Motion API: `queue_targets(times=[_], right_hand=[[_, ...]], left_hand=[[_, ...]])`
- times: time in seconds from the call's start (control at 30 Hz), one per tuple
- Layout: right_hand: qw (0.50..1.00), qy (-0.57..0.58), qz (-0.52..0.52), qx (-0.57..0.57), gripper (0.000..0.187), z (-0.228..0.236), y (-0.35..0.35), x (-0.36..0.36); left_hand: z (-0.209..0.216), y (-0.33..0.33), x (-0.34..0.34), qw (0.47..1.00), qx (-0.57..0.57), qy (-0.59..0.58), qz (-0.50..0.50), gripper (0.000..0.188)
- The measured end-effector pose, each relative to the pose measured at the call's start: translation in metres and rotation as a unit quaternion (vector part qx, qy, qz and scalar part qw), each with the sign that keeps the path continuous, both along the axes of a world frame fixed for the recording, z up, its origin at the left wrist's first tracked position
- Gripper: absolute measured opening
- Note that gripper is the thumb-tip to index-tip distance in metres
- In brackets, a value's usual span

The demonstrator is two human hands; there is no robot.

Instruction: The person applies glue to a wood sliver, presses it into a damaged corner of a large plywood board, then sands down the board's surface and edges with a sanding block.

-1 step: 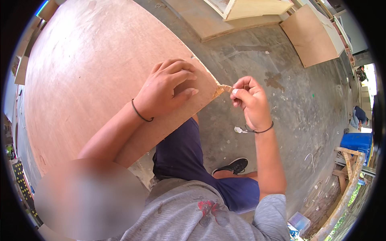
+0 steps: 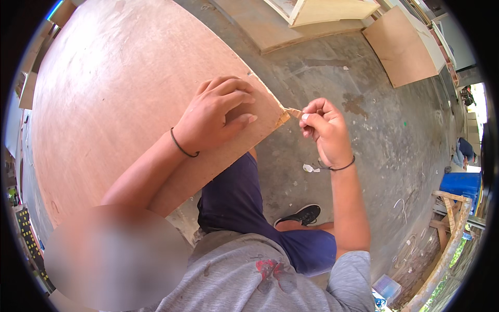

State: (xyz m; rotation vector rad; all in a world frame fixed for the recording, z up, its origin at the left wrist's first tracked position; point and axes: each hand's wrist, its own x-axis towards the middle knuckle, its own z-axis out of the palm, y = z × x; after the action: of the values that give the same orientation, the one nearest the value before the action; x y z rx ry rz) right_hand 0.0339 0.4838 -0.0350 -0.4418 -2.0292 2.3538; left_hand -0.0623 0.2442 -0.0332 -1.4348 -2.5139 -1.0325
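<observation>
Head view, items at the panel corner. One large, flat, pinkish-tan wooden panel (image 2: 135, 67), pale along its rough edges; it spreads left and away from the person, its right-hand corner above the grey concrete floor (image 2: 332, 86). At that corner: a small patch of bare yellowish wood (image 2: 282, 120), ragged in outline.

One thin, narrow, light-brown strip of wood (image 2: 294, 112), located just off the corner. Long axis: roughly sideways, dipping slightly to the right, in line from the corner to the right fingertips. Near end at the corner; whether it is joined there cannot be told. Other end goes into the grip, its tip hidden by the fingers.

Right hand (image 2: 323, 125): outside the panel, right of the corner, the nearer of the two to the strip; thumb and fingers pinched together on it. From this grip the strip lies leftward, toward the panel.

Left hand (image 2: 221, 106): laid on the panel, inward of the corner, near the upper right edge; fingers loosely curled, thumb apart, nothing seen in the grasp.
</observation>
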Motion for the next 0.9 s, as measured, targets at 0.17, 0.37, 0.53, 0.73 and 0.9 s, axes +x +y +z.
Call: queue_targets(times=[0.17, 0.37, 0.53, 0.73, 0.9], right_hand=[[0.999, -0.036, 0.012, -0.036, 0.01, 0.008, 0.004, -0.005], [0.995, -0.07, 0.06, -0.024, 0.015, 0.011, 0.008, -0.008], [0.991, -0.086, 0.102, 0.031, 0.016, 0.013, 0.008, -0.018], [0.988, -0.099, 0.103, 0.054, 0.03, 0.011, 0.006, -0.028], [0.989, -0.094, 0.097, 0.066, 0.038, 0.012, 0.004, -0.03]], left_hand=[[-0.004, -0.001, 0.0, 1.0, 0.008, 0.014, -0.001, 0.025], [-0.003, 0.0, 0.002, 1.0, 0.008, 0.013, 0.006, 0.026], [-0.003, 0.001, 0.001, 1.0, 0.008, 0.018, 0.004, 0.025], [0.002, 0.0, 0.001, 1.0, -0.012, 0.01, 0.002, 0.027], [0.0, 0.0, 0.0, 1.0, -0.013, 0.006, 0.006, 0.027]])
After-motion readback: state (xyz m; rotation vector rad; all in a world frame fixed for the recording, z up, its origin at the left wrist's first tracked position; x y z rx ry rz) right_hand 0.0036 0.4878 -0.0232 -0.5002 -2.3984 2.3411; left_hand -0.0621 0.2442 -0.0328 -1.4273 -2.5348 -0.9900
